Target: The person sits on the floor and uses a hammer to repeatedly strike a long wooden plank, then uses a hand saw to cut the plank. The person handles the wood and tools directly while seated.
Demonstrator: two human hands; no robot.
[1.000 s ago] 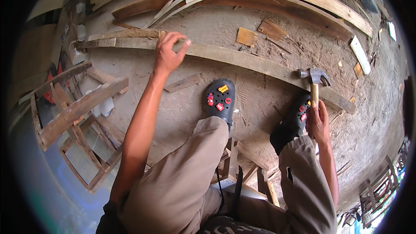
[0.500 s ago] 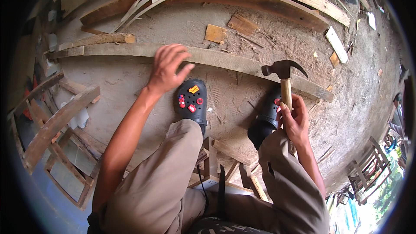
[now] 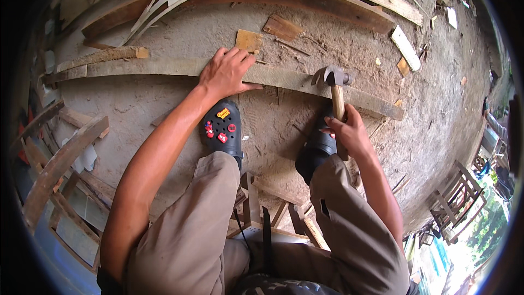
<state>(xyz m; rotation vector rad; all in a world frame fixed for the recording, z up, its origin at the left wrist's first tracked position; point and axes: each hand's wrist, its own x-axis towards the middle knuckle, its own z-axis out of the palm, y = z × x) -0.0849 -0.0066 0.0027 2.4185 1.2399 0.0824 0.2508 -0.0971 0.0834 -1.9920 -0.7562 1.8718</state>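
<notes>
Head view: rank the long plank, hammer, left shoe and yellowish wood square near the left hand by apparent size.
1. Long plank
2. Hammer and left shoe: unranked; hammer looks longer, shoe wider
3. Yellowish wood square

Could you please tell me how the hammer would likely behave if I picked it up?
The hammer would probably feel top-heavy, its metal head sitting on a slim wooden handle. That handle looks straight, so likely stiff. Laid down, its projecting claw should discourage rolling.
</notes>
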